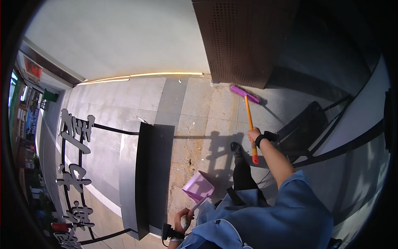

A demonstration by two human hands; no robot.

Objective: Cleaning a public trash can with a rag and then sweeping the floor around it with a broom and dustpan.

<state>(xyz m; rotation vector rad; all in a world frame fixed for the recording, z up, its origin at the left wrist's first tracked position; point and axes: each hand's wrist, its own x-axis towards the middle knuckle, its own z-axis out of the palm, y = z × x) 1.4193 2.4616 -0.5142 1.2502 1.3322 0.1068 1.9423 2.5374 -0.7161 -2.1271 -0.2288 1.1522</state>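
Note:
My right hand (254,134) is closed around the orange handle (249,113) of a broom. Its purple head (244,94) rests on the paving at the foot of a brown perforated panel (236,46), bristles towards the panel. Down at the lower middle, my left hand (182,219) grips the handle of a lilac dustpan (199,186). The pan is close to the ground, beside a strip of dirt and crumbs (190,162) on the tiles. Whether the pan touches the floor I cannot tell, and its inside is only partly visible.
Left of the dustpan stands a dark metal box-shaped base (142,180) with a frame of raised sign characters (76,177). A black framed stand (306,127) is close on my right. A pale wall (124,37) edges the paving, and my black shoe (236,149) is between the tools.

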